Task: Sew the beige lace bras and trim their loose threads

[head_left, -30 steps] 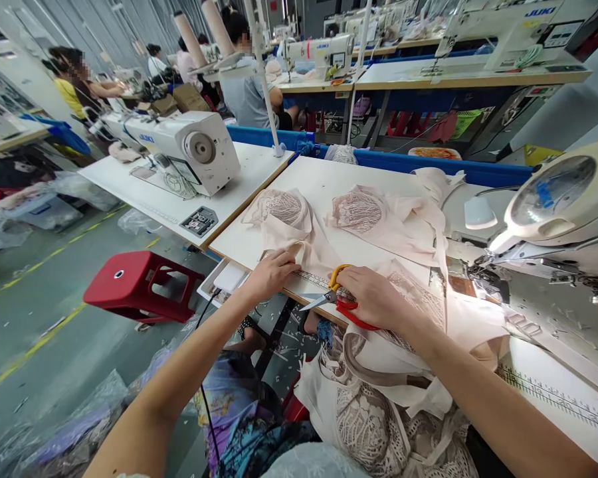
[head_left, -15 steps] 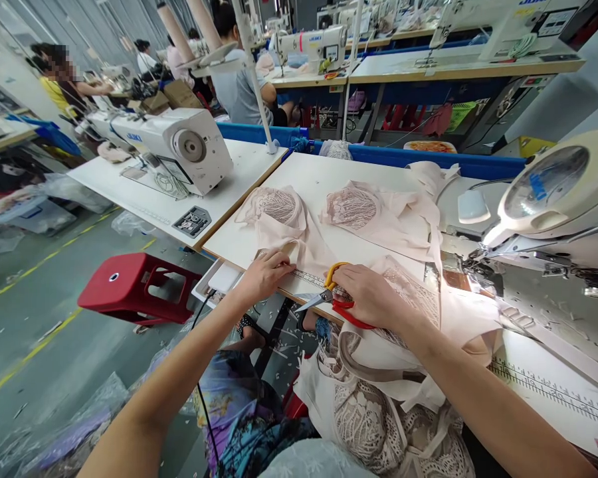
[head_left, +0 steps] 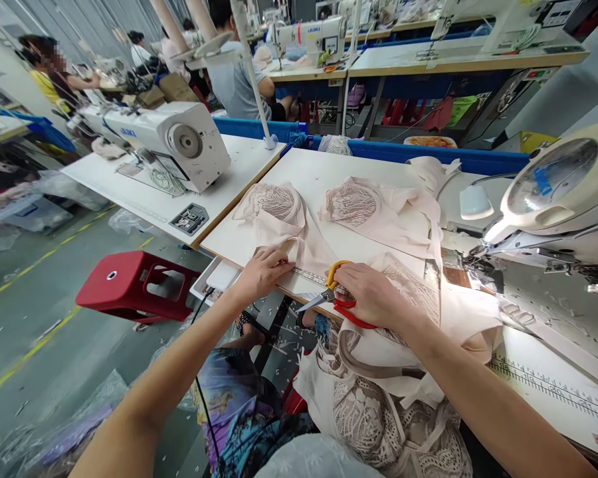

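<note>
My left hand (head_left: 263, 273) is closed at the table's front edge, its fingers pinching the lower edge of a beige lace bra (head_left: 279, 216) that lies flat. My right hand (head_left: 373, 292) grips scissors (head_left: 317, 300) with one yellow and one red handle loop. Their blades point left, just past the table edge and a little apart from my left fingers. Behind, a second beige lace bra part (head_left: 361, 206) is spread on the tabletop. More lace fabric (head_left: 411, 289) lies under and beside my right forearm, and a heap of bras (head_left: 363, 411) hangs over my lap.
At the right stand a lit sewing machine (head_left: 478, 255) and a round magnifier lamp (head_left: 553, 176). A printed ruler (head_left: 309, 275) runs along the front edge. To the left are another sewing machine (head_left: 179, 143) and a red stool (head_left: 134, 285). Several people sit working farther back.
The view has shifted slightly. Both hands, the scissors and the bra keep practically the same positions on the table.
</note>
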Action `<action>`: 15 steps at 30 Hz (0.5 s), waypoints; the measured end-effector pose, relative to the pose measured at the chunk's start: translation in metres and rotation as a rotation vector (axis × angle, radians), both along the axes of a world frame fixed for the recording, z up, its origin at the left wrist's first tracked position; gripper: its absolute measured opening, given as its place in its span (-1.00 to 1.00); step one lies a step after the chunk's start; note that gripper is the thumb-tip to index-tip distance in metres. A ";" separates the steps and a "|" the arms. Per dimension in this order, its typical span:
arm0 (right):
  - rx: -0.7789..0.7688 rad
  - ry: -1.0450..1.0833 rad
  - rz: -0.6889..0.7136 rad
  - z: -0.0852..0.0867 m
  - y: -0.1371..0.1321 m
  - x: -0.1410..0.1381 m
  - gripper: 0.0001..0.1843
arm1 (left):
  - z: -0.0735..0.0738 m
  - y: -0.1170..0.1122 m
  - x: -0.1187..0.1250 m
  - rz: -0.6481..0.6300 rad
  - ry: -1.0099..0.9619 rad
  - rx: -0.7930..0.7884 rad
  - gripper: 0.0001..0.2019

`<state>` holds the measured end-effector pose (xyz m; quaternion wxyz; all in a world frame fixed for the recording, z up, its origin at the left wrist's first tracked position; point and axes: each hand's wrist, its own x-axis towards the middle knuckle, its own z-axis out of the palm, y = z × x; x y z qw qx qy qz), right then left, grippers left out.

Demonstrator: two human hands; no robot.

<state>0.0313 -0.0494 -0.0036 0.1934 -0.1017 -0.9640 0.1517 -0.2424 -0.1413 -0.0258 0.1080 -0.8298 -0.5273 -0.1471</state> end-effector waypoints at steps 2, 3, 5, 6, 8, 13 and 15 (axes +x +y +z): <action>0.003 -0.005 -0.003 -0.001 0.000 0.000 -0.86 | 0.000 0.000 0.000 -0.003 -0.006 -0.001 -0.72; 0.004 -0.009 -0.005 -0.001 0.000 0.000 -0.86 | 0.000 0.000 0.000 -0.002 -0.009 -0.003 -0.73; 0.007 -0.015 -0.008 -0.002 0.000 0.000 -0.85 | 0.001 0.000 0.000 0.007 -0.013 -0.016 -0.73; 0.007 -0.015 -0.011 -0.001 0.000 0.001 -0.84 | 0.001 0.000 0.001 0.014 -0.013 -0.024 -0.73; 0.004 -0.013 -0.016 0.000 0.000 0.002 -0.83 | 0.003 -0.001 0.002 0.028 -0.011 -0.037 -0.73; -0.039 -0.031 -0.007 0.005 0.000 0.007 -0.81 | 0.005 -0.004 0.005 0.042 0.030 -0.059 -0.72; -0.055 -0.055 0.004 0.006 0.000 0.008 -0.77 | 0.005 -0.004 0.005 0.044 0.038 -0.064 -0.70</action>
